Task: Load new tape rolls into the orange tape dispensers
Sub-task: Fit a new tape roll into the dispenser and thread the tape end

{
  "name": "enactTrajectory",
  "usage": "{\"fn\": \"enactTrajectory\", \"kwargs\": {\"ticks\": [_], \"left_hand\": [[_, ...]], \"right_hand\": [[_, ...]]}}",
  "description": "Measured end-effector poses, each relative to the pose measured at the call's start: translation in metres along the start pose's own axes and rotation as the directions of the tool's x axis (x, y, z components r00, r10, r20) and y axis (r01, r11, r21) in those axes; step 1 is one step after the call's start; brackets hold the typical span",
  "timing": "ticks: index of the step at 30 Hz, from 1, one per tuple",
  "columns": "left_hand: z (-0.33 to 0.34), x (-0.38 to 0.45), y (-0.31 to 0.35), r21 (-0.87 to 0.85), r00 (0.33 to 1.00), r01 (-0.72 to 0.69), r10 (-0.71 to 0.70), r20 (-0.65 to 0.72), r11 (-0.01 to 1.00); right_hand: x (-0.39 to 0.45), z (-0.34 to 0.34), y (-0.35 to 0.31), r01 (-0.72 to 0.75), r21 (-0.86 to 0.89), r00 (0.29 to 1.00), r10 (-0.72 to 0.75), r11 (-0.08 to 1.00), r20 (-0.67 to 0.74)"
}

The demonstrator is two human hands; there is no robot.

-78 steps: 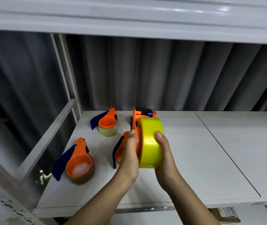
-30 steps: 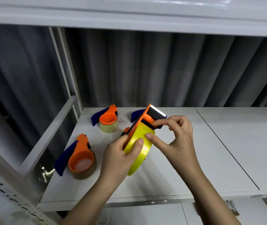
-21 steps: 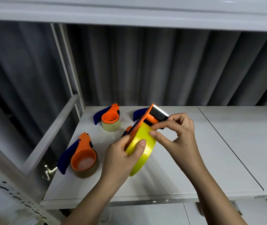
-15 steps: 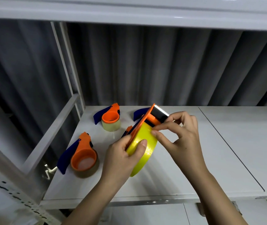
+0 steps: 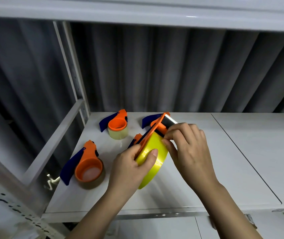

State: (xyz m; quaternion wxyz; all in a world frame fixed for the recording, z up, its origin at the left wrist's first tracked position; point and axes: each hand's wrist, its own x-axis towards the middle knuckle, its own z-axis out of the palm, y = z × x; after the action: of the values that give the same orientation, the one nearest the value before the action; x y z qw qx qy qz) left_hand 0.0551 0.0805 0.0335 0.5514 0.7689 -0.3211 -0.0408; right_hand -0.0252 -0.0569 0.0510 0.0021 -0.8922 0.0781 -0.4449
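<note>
White shelf (image 5: 241, 161); glossy yellow tape roll (image 5: 152, 163) (orange dispenser (image 5: 152, 131)) gripped by both hands' fingers (image 5: 152, 153).

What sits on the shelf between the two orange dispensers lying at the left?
Nothing: the head view shows only bare white shelf between the near dispenser and the far dispenser.

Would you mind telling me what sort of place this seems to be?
Probably a warehouse or packing station: a white metal shelving unit, grey corrugated wall panels, and orange tape dispensers with blue handles laid out.
</note>
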Motion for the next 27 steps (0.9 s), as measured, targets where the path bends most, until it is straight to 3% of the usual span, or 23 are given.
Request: {"fn": "enactTrajectory", "kwargs": {"ticks": [4, 8, 12, 27], "left_hand": [[-0.001, 0.002, 0.000, -0.009, 1.000, 0.002, -0.002, 0.008, 1.000], [0.001, 0.001, -0.004, -0.012, 0.999, 0.005, -0.004, 0.035, 1.000], [0.004, 0.001, -0.010, -0.019, 0.997, 0.025, -0.023, 0.074, 1.000], [-0.001, -0.001, 0.001, 0.132, 0.996, -0.082, 0.078, 0.034, 0.988]], "right_hand": [[0.003, 0.000, 0.005, 0.006, -0.002, 0.998, -0.006, 1.000, 0.065], [0.002, -0.004, 0.007, -0.082, 0.125, 0.984, 0.060, 0.989, 0.170], [0.001, -0.004, 0.004, -0.128, 0.117, 0.977, 0.104, 0.985, 0.186], [0.004, -0.005, 0.013, 0.113, -0.102, 0.984, -0.097, 0.988, 0.150]]}}
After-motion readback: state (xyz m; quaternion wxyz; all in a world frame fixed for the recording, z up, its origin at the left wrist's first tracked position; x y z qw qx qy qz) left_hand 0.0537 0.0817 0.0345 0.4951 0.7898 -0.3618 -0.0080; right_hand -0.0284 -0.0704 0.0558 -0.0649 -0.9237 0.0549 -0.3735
